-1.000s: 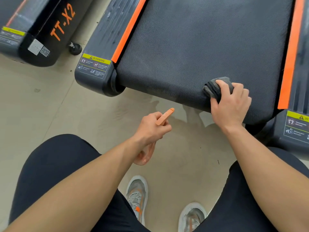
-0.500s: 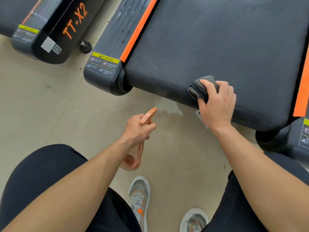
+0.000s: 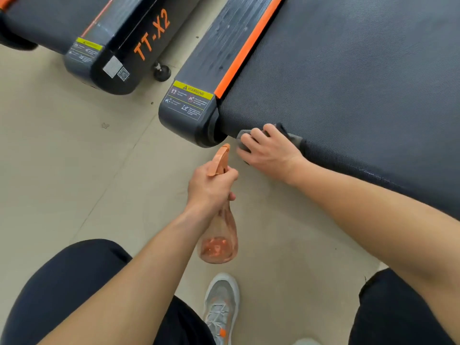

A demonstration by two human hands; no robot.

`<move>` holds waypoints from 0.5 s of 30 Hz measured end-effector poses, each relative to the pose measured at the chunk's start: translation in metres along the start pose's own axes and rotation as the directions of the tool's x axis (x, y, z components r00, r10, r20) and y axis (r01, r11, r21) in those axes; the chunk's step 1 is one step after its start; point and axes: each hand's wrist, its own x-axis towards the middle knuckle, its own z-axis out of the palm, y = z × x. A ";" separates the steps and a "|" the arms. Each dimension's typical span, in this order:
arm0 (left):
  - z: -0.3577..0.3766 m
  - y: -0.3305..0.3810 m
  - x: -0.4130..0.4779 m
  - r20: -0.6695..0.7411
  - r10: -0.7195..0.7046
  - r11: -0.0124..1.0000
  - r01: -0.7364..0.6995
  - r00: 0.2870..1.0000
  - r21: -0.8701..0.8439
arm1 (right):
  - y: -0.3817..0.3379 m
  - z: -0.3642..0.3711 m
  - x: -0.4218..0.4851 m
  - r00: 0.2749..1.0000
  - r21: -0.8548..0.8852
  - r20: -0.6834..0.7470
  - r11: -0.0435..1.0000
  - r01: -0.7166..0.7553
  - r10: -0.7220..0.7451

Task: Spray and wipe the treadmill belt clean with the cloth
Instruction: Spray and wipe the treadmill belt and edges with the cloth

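Observation:
The dark textured treadmill belt (image 3: 348,78) fills the upper right, with an orange stripe along its left side rail. My right hand (image 3: 270,151) presses a grey cloth (image 3: 292,136) onto the belt's rear edge, close to the left corner; my fingers cover most of the cloth. My left hand (image 3: 211,188) grips the neck of a clear orange spray bottle (image 3: 219,242), which hangs over the floor just below that corner, its orange nozzle pointing up toward the belt.
The treadmill's left end cap (image 3: 186,113) carries a yellow warning label. A second treadmill (image 3: 124,48) marked TT-X2 stands to the left, with a small foot (image 3: 161,72) between them. Beige floor (image 3: 74,158), my knees and grey shoes (image 3: 221,307) lie below.
My right hand has slid the cloth leftward along the belt's rear edge to the left corner. The left hand with the bottle has stayed below the edge.

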 end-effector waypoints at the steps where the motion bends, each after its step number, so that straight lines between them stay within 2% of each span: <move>1: -0.002 0.003 0.002 -0.019 -0.003 1.000 0.002 1.000 -0.019 | -0.003 0.001 0.018 1.000 0.005 0.016 1.000 0.012 -0.012; 4: -0.006 0.008 0.009 -0.056 -0.011 1.000 0.010 0.998 -0.015 | -0.008 0.005 0.040 0.991 0.050 0.127 0.998 0.025 -0.031; 7: -0.004 0.015 0.011 -0.025 0.002 0.999 -0.003 1.000 -0.033 | 0.001 -0.004 -0.006 0.981 0.125 0.180 0.991 0.047 -0.069; 11: -0.003 0.026 0.006 0.007 0.028 0.999 -0.028 1.000 -0.046 | 0.023 -0.032 -0.114 0.962 0.097 0.211 0.983 0.156 -0.173; 15: -0.007 0.025 0.008 0.011 0.025 0.996 -0.024 1.000 -0.084 | 0.024 -0.030 -0.117 0.957 0.031 0.233 0.985 0.172 -0.174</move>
